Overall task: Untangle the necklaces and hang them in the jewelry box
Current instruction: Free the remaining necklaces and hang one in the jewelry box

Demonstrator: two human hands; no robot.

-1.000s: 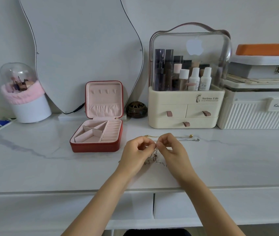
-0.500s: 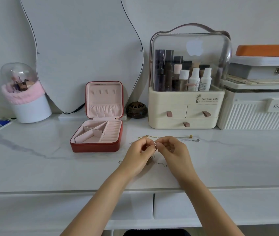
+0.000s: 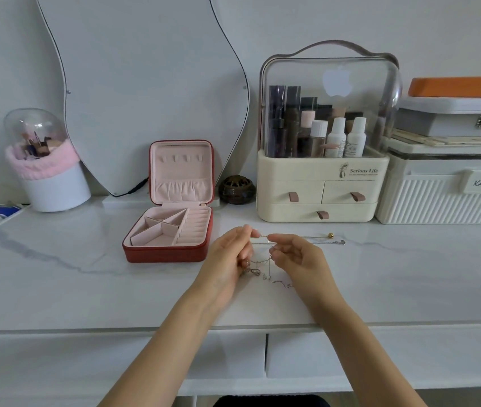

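A person's left hand (image 3: 227, 257) and right hand (image 3: 301, 257) lift tangled necklaces (image 3: 262, 259) just above a white marble tabletop (image 3: 86, 283), each grip pinching a fine chain between thumb and fingertips. Loose loops trail down between the hands onto the tabletop, one strand running right to a gold bead (image 3: 331, 235). The red jewelry box (image 3: 171, 218) stands open just left, lid upright.
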